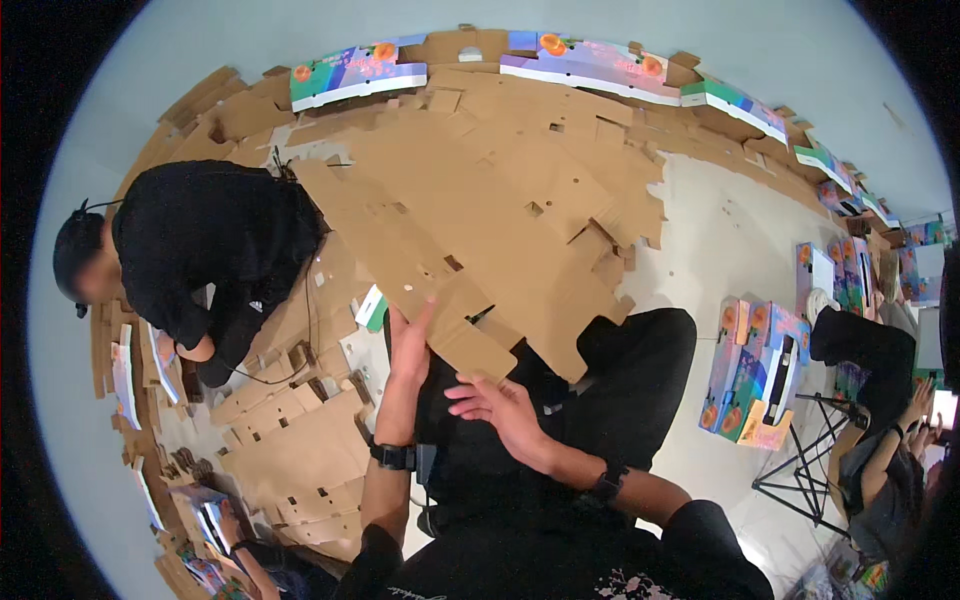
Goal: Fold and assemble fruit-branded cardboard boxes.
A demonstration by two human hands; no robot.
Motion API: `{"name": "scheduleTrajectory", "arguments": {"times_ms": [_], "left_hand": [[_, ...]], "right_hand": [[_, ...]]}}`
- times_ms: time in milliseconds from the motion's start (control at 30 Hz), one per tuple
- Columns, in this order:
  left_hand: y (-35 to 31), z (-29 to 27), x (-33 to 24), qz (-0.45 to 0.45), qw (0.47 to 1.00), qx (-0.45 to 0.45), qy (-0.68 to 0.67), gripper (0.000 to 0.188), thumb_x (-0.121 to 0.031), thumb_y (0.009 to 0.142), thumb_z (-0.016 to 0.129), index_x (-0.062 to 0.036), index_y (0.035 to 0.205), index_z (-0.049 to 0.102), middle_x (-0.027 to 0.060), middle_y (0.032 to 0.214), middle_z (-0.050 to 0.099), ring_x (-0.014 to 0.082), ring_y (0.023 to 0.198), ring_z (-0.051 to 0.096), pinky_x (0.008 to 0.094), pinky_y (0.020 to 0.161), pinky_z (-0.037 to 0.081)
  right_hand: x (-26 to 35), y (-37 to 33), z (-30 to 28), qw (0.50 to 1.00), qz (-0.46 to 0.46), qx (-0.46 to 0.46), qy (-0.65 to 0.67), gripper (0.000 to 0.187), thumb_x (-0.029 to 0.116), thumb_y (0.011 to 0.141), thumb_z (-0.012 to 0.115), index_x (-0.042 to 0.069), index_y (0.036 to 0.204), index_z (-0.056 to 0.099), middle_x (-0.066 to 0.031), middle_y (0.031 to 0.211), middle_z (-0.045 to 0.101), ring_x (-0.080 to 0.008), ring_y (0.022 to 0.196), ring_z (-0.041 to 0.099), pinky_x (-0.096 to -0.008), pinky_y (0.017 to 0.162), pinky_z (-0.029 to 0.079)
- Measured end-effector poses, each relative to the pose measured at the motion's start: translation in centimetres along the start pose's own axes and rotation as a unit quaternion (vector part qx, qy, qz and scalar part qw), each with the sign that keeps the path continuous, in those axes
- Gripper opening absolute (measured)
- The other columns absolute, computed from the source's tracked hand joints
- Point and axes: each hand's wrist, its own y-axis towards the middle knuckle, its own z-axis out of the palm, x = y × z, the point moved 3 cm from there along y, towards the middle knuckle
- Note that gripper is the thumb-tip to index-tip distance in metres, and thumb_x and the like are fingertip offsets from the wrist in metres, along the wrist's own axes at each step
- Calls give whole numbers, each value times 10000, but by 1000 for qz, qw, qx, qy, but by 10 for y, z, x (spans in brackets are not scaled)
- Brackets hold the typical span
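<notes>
Head view: nearest is the wearer's black shirt, with a dark wristband on the left arm and another on the right. The left hand lies at the left edge of a brown cardboard sheet, a finger or thumb reaching onto it; how firmly it grips, I cannot tell. The right hand is loosely spread, fingers apart, with its fingertips just by the sheet's near edge. This flat, slotted sheet lies partly over the wearer's black trousers and reaches out over a broad spread of flattened cardboard on the pale floor. A smaller pile lies to the left. Beyond it, a co-worker in black bends low. To the right stand colourful cartons with fruit pictures; more people show past them, near the rim. Farthest off, printed panels line the foot of the pale wall.
</notes>
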Motion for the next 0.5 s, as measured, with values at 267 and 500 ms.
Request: {"name": "scheduleTrajectory", "arguments": {"times_ms": [267, 500], "left_hand": [[-54, 61, -53, 95, 993, 43, -48, 618, 0, 937, 608, -66, 1480, 321, 138, 1361, 540, 263, 1202, 586, 411, 1001, 514], [-121, 51, -123, 150, 983, 53, -92, 703, -5, 821, 681, -4, 1449, 365, 186, 1361, 550, 311, 1202, 598, 431, 1012, 507]], "right_hand": [[-4, -6, -62, 795, -268, 77, -538, 558, 245, 944, 701, 3, 1400, 490, -159, 1390, 563, -285, 1240, 582, -433, 1087, 431], [22, 74, -185, 684, -254, -153, -666, 534, 257, 934, 703, 3, 1365, 517, -163, 1357, 583, -287, 1219, 591, -425, 1065, 445]]}}
